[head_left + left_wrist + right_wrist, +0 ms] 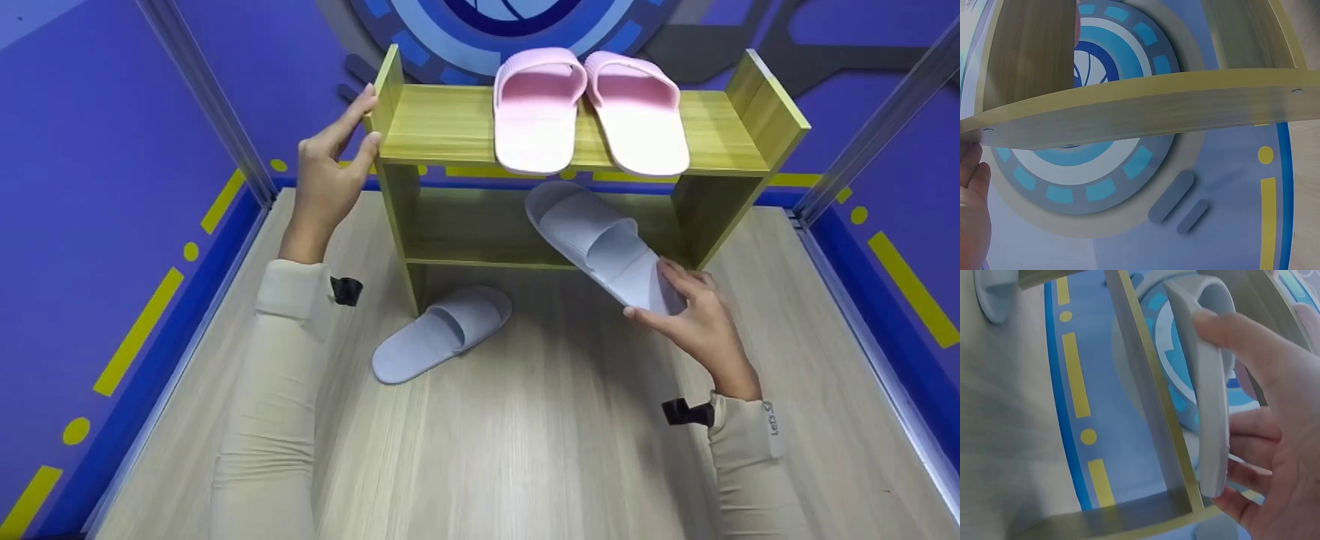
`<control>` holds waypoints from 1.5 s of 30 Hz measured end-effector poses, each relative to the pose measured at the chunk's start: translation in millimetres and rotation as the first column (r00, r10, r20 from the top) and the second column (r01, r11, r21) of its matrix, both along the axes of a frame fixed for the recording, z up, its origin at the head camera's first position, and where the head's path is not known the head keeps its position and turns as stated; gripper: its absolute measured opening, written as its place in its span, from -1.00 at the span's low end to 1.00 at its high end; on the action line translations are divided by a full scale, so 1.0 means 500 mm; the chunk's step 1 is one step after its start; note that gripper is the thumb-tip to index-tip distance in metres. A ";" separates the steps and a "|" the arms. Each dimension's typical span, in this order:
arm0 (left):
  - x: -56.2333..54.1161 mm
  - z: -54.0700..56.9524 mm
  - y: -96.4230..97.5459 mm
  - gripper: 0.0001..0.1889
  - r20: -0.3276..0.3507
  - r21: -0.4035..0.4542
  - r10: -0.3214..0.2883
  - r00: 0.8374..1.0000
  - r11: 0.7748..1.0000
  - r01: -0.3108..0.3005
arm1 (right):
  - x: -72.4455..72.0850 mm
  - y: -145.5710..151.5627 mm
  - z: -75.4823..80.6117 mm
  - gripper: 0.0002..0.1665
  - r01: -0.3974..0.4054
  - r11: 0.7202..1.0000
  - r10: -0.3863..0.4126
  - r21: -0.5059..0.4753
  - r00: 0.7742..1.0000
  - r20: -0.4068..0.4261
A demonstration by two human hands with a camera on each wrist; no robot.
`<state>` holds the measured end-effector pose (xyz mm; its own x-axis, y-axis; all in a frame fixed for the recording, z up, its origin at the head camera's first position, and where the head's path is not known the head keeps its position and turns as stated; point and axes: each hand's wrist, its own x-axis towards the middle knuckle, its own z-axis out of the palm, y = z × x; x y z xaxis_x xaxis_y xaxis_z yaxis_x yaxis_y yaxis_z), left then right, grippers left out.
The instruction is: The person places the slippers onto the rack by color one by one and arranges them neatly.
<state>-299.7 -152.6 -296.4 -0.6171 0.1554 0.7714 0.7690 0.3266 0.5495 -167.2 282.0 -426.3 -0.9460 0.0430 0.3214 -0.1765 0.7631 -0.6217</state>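
My right hand [705,322] pinches the heel end of a grey slipper [581,229], thumb on one side and fingers on the other. The slipper is tilted, its toe pointing up and left in front of the middle shelf of a small wooden shoe rack [450,124]. In the right wrist view this slipper [1213,410] appears edge-on beside a shelf board. My left hand [330,169] touches the outer face of the rack's left side panel near its top, fingers extended. A second grey slipper [442,334] lies on the floor by the rack's left foot.
Two pink slippers [536,112] stand side by side on the rack's top shelf, toes toward the back. Blue patterned walls [97,187] enclose the left, back and right. The floor [480,465] is pale wood-grain.
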 end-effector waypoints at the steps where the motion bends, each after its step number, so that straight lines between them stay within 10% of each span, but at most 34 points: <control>1: 0.000 0.000 0.000 -0.60 -0.002 -0.001 -0.001 1.000 1.000 0.001 | -0.001 -0.003 0.001 0.00 0.009 1.000 -0.009 -0.014 1.000 -0.002; 19: 0.003 0.001 0.002 -0.60 0.015 0.026 0.006 1.000 1.000 -0.006 | -0.032 -0.079 0.009 -0.05 0.208 0.970 -0.212 -0.123 0.977 -0.020; 36: 0.054 0.039 0.020 -0.62 0.046 0.012 0.022 0.999 1.000 -0.022 | -0.067 -0.128 -0.001 -0.24 0.246 0.966 -0.249 -0.076 0.968 -0.025; 45: 0.004 0.002 0.001 -0.59 0.006 0.000 0.006 1.000 1.000 -0.006 | -0.077 -0.139 -0.013 -0.25 0.252 0.967 -0.255 -0.042 0.959 -0.120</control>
